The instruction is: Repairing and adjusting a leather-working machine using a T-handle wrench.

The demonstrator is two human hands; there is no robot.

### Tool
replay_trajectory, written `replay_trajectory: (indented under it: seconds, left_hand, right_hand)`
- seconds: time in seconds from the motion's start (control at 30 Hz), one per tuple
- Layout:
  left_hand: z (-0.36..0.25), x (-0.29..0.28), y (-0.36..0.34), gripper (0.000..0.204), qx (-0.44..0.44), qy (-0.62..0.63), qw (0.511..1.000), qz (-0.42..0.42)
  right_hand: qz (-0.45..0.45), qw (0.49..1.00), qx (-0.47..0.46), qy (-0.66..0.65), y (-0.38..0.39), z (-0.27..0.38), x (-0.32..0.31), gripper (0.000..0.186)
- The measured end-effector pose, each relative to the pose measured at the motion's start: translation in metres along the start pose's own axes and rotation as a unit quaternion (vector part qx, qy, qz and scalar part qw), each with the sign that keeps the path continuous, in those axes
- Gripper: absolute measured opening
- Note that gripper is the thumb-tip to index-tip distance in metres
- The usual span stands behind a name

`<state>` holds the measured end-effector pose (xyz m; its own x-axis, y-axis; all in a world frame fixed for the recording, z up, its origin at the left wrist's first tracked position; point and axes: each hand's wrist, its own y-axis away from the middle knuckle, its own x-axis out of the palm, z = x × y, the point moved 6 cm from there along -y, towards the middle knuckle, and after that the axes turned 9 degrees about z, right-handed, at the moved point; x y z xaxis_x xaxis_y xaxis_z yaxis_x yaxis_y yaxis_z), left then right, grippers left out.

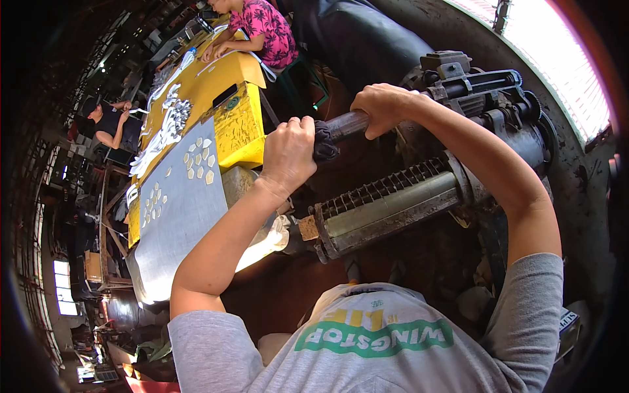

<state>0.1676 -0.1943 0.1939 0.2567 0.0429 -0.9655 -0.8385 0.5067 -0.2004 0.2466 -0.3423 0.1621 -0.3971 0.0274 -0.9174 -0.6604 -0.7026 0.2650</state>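
My left hand [289, 152] is closed on a bunched black cloth [326, 145] at the near end of a dark metal bar [346, 126]. My right hand [385, 108] is wrapped round the same bar farther right, toward the motor and gears [462, 88] of a machine. Below both hands lies the machine's long cylinder with an olive-green strip [386, 206] and a row of wire mesh [367, 190], a small block [308, 228] at its left end.
A yellow-covered table [219, 72] holds white strips [167, 121], a phone [224, 95] and a grey sheet [173, 232] with several small pentagonal pieces. Two co-workers [262, 29] [111, 124] work around it. A wall with a bright window [544, 46] bounds the right side.
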Motion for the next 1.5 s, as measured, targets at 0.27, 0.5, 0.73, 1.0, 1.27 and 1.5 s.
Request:
replay_trajectory:
  seconds: [0.27,0.5,0.73,1.0,1.27,1.5]
  left_hand:
    - [-0.010,0.002,0.013,0.044,0.015,-0.066,0.994,-0.087]
    - [-0.011,-0.002,0.016,0.056,-0.005,-0.097,0.993,-0.072]
    - [0.017,0.003,0.002,0.052,-0.010,0.046,0.999,0.019]
    - [0.033,-0.004,-0.030,0.041,0.014,0.239,0.928,0.286]
    - [0.004,-0.019,-0.012,0.029,-0.014,0.151,0.985,0.083]
    - [0.010,-0.010,-0.013,0.032,-0.015,0.154,0.982,0.105]
  right_hand:
    - [0.098,0.991,0.022,-0.092,0.000,0.000,-0.002,0.025]
    - [0.188,0.964,0.054,-0.178,0.000,-0.003,0.001,0.017]
    - [0.111,0.988,-0.063,-0.091,-0.006,0.008,-0.001,0.019]
    - [-0.122,0.985,-0.016,0.120,0.014,0.021,-0.006,0.029]
    - [-0.198,0.972,-0.002,0.128,0.018,0.013,-0.001,0.024]
    - [-0.194,0.973,-0.013,0.122,0.020,0.014,0.000,0.022]
